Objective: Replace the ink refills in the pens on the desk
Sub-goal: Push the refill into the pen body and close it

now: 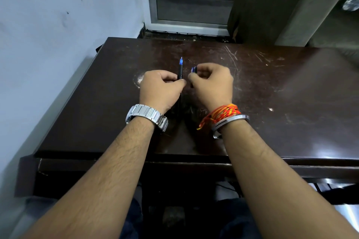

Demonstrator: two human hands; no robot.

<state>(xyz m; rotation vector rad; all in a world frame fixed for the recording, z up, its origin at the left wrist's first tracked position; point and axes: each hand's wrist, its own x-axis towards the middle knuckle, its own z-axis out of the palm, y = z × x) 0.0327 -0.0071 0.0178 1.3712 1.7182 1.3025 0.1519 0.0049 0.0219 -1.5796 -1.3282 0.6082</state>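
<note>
The left hand (161, 87) grips a black pen (180, 71), its blue tip poking out beyond the knuckles. Just beside it, the right hand (212, 83) pinches a small blue piece (193, 69) over the desk (272, 93).

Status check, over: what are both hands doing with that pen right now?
Left hand gripping black pen, blue tip away. Right hand pinching small blue piece. Desk unobstructed.
</note>
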